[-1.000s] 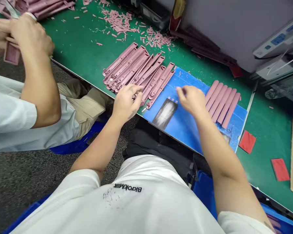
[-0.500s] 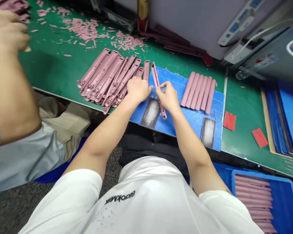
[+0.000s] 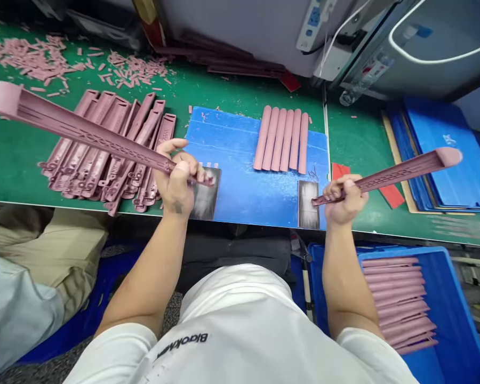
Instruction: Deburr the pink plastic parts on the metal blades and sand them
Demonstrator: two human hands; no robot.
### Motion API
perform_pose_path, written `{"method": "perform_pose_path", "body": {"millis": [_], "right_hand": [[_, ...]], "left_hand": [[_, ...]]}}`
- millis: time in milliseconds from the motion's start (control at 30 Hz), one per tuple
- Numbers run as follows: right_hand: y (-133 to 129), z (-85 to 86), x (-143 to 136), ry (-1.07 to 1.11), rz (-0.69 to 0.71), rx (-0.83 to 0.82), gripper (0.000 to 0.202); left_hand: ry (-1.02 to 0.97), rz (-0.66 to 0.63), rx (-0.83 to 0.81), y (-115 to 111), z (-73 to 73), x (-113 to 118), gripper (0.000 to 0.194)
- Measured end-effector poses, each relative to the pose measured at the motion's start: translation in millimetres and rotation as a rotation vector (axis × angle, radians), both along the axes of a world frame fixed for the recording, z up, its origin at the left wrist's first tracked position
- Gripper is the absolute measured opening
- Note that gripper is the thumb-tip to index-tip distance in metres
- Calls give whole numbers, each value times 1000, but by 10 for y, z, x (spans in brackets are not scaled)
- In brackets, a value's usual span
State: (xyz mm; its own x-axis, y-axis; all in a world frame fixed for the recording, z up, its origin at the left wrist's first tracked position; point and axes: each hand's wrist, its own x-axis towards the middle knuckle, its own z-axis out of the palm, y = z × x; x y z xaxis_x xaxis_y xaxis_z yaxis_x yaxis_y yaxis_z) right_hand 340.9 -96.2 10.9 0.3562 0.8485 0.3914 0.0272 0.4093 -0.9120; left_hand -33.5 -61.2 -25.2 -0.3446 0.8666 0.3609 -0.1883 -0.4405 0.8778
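Note:
A long pink hollow plastic strip point(image 3: 90, 133) is gripped near its narrow end by my left hand point(image 3: 175, 184); it slants up to the left, above a pile of similar strips point(image 3: 78, 178). My right hand point(image 3: 346, 200) is closed round the narrow end of another pink plastic strip point(image 3: 404, 172), which points out to the right. Both held strips show their ribbed hollow insides. Between my hands lies a blue board point(image 3: 244, 197) with a row of several pink strips point(image 3: 280, 138), rounded side up. A grey-white patch point(image 3: 206, 200) and a second patch point(image 3: 307, 213) mark its front corners.
Pink scraps point(image 3: 36, 58) litter the green table point(image 3: 224, 88) at the back left. Blue sheets point(image 3: 448, 149) are stacked at right. Below the edge stands a blue bin point(image 3: 458, 304) holding pink strips. A co-worker's leg point(image 3: 48, 245) is at left.
My hands have moved apart, left hand to the left and right hand to the right. Each now holds a raised strip; before, the right held one over the board and the left was at the pile.

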Motion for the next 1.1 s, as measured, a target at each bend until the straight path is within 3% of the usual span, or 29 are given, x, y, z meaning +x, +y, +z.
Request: {"method": "perform_pose_path", "body": {"millis": [167,267,400,533,700,833,1100], "right_hand": [[50,-140,-2,11,106,-28,72],[95,-141,-24,86,-9,-8,78],[0,-125,-58,97,1,-113,78],[-61,-113,-28,141,22,-222,78],[-92,-75,14,166,85,-182,76],[-151,-46,-57,146,97,-172,70],[-121,-7,-143,116,97,-275,65]], "left_hand": [[36,124,-25,30,50,143,64],[68,72,-50,10,95,118,76],[81,-32,-155,-126,150,139,88],[143,-1,-145,-172,167,207,90],[183,-111,-110,-244,154,219,81],[182,-64,-48,-313,129,214,79],[226,29,-181,-235,201,285,81]]}}
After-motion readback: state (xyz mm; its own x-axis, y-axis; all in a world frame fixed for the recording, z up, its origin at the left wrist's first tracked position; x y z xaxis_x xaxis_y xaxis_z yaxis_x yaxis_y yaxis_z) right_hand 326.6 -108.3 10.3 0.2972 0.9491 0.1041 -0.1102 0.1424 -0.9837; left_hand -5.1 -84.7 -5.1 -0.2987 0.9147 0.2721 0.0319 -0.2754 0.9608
